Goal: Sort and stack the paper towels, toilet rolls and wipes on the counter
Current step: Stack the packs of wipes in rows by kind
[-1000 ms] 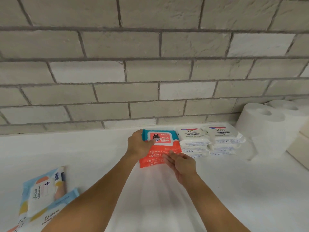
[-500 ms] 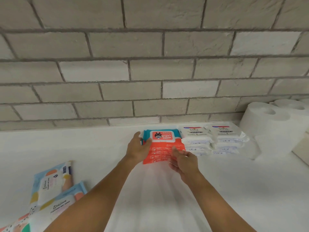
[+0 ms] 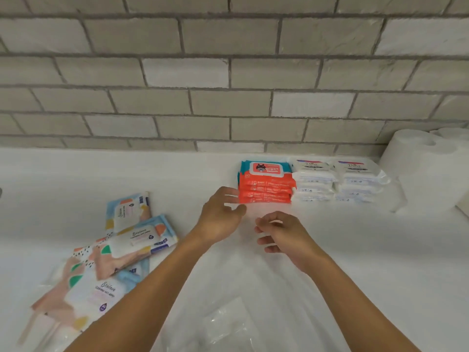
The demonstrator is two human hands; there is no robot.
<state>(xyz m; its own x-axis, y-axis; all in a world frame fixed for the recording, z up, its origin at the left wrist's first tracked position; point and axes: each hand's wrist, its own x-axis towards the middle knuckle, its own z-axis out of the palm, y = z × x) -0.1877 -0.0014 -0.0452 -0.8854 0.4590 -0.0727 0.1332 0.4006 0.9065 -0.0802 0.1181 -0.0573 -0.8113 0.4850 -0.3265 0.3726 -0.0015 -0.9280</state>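
Note:
A stack of orange and teal baby wipes packs (image 3: 265,182) stands at the back of the white counter (image 3: 355,250), against two stacks of white wipes packs (image 3: 313,179) (image 3: 357,177). White paper rolls (image 3: 429,171) stand at the far right. My left hand (image 3: 222,215) hovers just in front of the orange stack's left corner, fingers relaxed and holding nothing. My right hand (image 3: 281,231) hangs nearer me with fingers loosely curled, also empty. Several pastel patterned wipes packs (image 3: 127,240) lie scattered at the left.
A grey brick wall (image 3: 228,85) backs the counter. Clear plastic wrapping (image 3: 225,321) lies on the counter near me, between my forearms. A pale box edge (image 3: 463,207) shows at the far right.
Both hands have let go of the orange wipes stack and drawn back toward me. The view has shifted, so more of the scattered packs at the left shows.

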